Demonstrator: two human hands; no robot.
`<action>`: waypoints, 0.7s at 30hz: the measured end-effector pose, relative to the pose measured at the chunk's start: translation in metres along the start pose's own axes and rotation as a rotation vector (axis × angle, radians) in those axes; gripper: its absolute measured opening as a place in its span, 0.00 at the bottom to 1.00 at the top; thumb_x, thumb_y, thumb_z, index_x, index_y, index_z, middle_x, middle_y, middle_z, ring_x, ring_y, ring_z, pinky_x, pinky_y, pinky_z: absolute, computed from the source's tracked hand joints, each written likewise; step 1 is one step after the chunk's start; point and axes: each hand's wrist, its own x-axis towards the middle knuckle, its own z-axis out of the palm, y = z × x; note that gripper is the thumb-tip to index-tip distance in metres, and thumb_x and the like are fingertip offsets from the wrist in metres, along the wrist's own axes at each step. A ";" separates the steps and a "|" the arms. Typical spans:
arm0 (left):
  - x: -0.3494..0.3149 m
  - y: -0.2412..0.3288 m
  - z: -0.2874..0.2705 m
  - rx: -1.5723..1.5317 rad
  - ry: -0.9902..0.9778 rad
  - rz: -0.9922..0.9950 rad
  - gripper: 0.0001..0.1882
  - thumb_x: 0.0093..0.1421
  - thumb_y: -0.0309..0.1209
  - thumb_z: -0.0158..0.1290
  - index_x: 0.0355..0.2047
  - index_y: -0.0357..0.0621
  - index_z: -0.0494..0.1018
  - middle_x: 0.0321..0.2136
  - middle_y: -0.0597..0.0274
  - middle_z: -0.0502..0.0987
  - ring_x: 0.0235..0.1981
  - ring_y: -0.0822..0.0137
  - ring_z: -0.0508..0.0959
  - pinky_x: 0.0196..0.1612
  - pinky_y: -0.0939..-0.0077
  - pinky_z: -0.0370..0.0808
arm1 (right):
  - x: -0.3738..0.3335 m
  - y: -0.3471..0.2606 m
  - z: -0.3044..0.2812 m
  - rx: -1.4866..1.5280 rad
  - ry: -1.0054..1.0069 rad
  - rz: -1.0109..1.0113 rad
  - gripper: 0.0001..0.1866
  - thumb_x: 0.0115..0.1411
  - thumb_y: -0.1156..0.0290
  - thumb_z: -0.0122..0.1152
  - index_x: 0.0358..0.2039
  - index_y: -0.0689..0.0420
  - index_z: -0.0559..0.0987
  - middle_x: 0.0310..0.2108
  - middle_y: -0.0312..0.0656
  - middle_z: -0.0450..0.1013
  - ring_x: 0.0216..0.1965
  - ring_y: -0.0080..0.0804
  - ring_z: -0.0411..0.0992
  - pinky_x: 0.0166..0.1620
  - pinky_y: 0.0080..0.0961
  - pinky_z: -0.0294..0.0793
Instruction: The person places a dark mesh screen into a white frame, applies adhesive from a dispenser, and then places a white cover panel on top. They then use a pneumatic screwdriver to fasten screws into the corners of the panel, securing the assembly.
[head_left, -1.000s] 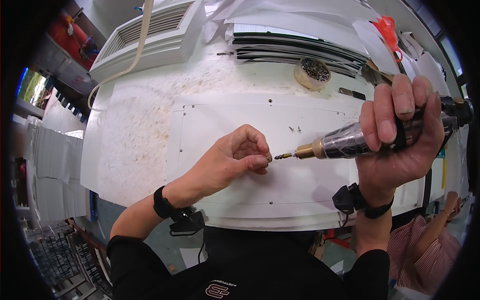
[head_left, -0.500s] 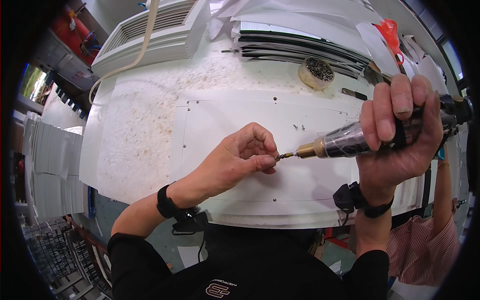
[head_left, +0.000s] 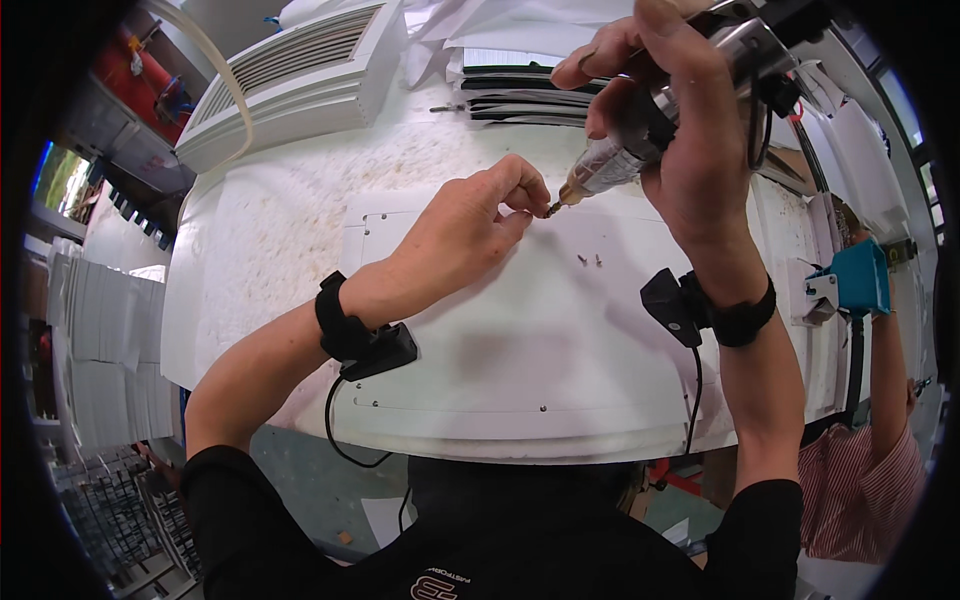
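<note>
In my right hand (head_left: 700, 130) is a power screwdriver (head_left: 605, 165) with a clear wrapped body and a brass-coloured nose, gripped from above and tilted down to the left. Its bit (head_left: 555, 207) points at the far part of a white panel (head_left: 480, 390) lying on the table. My left hand (head_left: 465, 220) is closed, thumb and fingertips pinched at the bit's end around a small screw, mostly hidden by the fingers. Two loose screws (head_left: 590, 261) lie on the panel, nearer to me. More screw heads (head_left: 543, 408) dot the panel's border.
A white louvred frame (head_left: 290, 85) stands at the back left, with a pale hose (head_left: 215, 60) hanging beside it. Dark-edged sheets (head_left: 520, 100) are stacked at the back. Another person's striped garment (head_left: 860, 490) and a teal tool (head_left: 862, 280) are at the right.
Both hands have moved away from me with the screwdriver, from the panel's middle to its far edge. The screwdriver now tilts more steeply, its rear end raised.
</note>
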 end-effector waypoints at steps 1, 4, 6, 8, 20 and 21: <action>0.002 -0.002 0.001 -0.004 0.000 -0.018 0.10 0.66 0.18 0.51 0.47 0.38 0.69 0.42 0.53 0.83 0.47 0.59 0.83 0.50 0.65 0.79 | 0.002 0.000 0.004 0.003 0.007 0.059 0.21 0.71 0.54 0.55 0.33 0.62 0.75 0.24 0.43 0.75 0.29 0.31 0.80 0.24 0.22 0.77; 0.004 -0.005 0.003 -0.028 -0.005 -0.064 0.10 0.66 0.18 0.48 0.47 0.36 0.69 0.41 0.49 0.82 0.44 0.55 0.83 0.48 0.63 0.79 | 0.003 0.021 -0.002 -0.034 -0.024 -0.036 0.21 0.70 0.55 0.56 0.32 0.62 0.75 0.24 0.44 0.76 0.28 0.31 0.80 0.24 0.22 0.78; 0.004 -0.007 0.003 -0.048 -0.009 -0.099 0.10 0.66 0.19 0.47 0.47 0.35 0.69 0.42 0.49 0.82 0.40 0.56 0.83 0.45 0.62 0.79 | 0.004 0.024 -0.002 -0.029 -0.024 -0.028 0.21 0.70 0.55 0.57 0.32 0.62 0.75 0.24 0.45 0.76 0.28 0.31 0.80 0.24 0.22 0.78; 0.006 -0.005 0.003 -0.066 -0.013 -0.134 0.10 0.66 0.19 0.46 0.47 0.34 0.69 0.42 0.49 0.82 0.35 0.57 0.82 0.41 0.62 0.78 | 0.006 0.021 0.000 -0.051 -0.012 0.010 0.20 0.70 0.55 0.57 0.32 0.62 0.75 0.24 0.45 0.76 0.27 0.31 0.80 0.24 0.22 0.77; -0.020 -0.006 0.001 0.563 -0.082 0.202 0.20 0.64 0.24 0.53 0.57 0.34 0.73 0.57 0.46 0.75 0.61 0.48 0.71 0.62 0.57 0.72 | 0.010 0.023 -0.001 -0.014 -0.118 0.087 0.19 0.69 0.57 0.58 0.33 0.62 0.74 0.24 0.46 0.77 0.24 0.27 0.78 0.24 0.21 0.77; -0.020 -0.006 0.000 0.605 -0.098 0.215 0.21 0.64 0.23 0.53 0.58 0.33 0.73 0.58 0.46 0.74 0.62 0.48 0.70 0.63 0.57 0.71 | 0.011 0.025 -0.001 -0.010 -0.134 0.105 0.18 0.70 0.58 0.58 0.33 0.62 0.74 0.24 0.45 0.77 0.23 0.27 0.77 0.24 0.21 0.77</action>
